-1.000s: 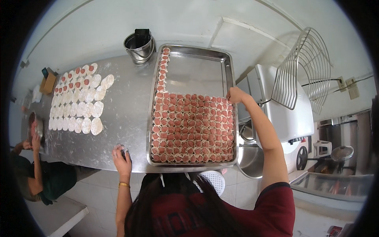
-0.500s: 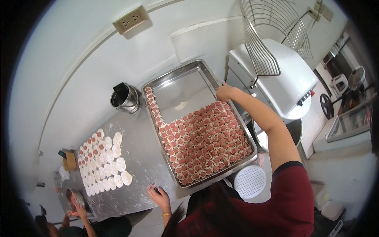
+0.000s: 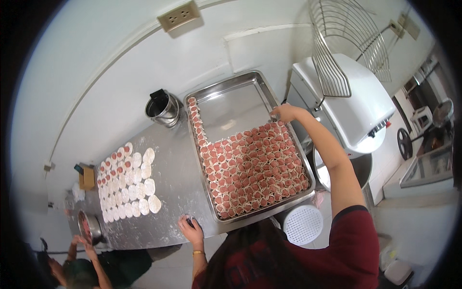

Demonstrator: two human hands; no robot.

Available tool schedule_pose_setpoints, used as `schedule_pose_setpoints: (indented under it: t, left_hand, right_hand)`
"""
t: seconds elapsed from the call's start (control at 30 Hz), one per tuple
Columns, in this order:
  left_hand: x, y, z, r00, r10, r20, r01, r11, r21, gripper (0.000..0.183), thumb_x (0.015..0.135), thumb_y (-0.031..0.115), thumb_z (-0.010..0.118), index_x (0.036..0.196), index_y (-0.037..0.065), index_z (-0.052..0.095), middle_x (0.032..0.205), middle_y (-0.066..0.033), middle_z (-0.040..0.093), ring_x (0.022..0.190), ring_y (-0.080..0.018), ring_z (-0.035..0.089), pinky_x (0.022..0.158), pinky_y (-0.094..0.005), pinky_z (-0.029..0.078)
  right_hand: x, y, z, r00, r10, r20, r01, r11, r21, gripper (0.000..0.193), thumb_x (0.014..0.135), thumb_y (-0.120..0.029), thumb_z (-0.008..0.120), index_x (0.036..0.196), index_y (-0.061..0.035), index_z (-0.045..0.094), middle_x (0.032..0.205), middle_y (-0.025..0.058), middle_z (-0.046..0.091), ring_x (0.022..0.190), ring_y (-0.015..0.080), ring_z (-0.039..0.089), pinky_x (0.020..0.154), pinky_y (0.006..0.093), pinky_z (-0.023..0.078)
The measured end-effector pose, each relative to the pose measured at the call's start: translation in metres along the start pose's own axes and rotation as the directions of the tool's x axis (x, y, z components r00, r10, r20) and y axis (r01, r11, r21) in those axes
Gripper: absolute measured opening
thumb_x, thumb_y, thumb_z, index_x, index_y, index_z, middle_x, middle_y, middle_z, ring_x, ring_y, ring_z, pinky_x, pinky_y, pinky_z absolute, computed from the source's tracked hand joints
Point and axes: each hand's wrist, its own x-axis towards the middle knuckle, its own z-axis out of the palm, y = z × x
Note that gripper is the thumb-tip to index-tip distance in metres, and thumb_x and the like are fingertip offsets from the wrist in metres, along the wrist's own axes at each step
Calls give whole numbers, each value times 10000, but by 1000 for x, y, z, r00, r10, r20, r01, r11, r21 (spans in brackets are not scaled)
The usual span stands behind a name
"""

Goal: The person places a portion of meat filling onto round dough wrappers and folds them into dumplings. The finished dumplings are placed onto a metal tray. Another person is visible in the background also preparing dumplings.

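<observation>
A large metal tray lies on the worktop, its nearer part packed with rows of open-topped meat dumplings in pale wrappers. One column of them runs up its left side. My right hand is at the tray's right rim, beside the end of the topmost full row, fingers bent together; what they hold, if anything, is hidden. Near the worktop's front edge, left of the tray, my left hand rests with fingers curled round a small dark object whose kind I cannot make out.
Flat round dough wrappers, several topped with meat, lie on the floury worktop. Behind stands a metal pail. A white mixer with a wire guard is at right, a white perforated stool below. A co-worker handles a metal bowl.
The view has shifted slightly. My right hand has moved a little from the tray's rim toward its inside. My left hand stays by the front edge, its fingers more curled.
</observation>
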Motion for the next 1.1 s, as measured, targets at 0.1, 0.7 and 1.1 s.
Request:
schedule_pose_setpoints:
  t: [0.1,0.7,1.1]
  left_hand:
    - [-1,-4,1,999,-28,27,29,999,-25,378,838,146,554,1156,-49,494,1205,-270,479,1181,-446,407,1023,-504,299]
    - [1,5,-3,997,-76,-28,75,996,-40,256,808,76,560,1056,28,522,1204,-193,510,1161,-394,453,1000,-445,361]
    - [0,-2,0,995,-91,-47,88,994,-68,255,776,80,613,1018,45,540,1144,-179,550,1111,-391,487,960,-467,391]
  right_hand:
    - [-13,7,-4,946,-66,-319,135,971,199,556,657,33,491,1180,-97,630,1187,175,613,1137,337,556,996,361,413]
    - [-35,-9,7,910,-81,-407,24,989,-144,489,714,-12,568,1182,-138,630,1106,125,652,1307,296,398,1095,531,246]
    - [-19,-26,12,989,75,-124,-120,905,-409,598,730,-138,636,1309,-84,497,1226,123,598,1329,291,374,1099,623,148]
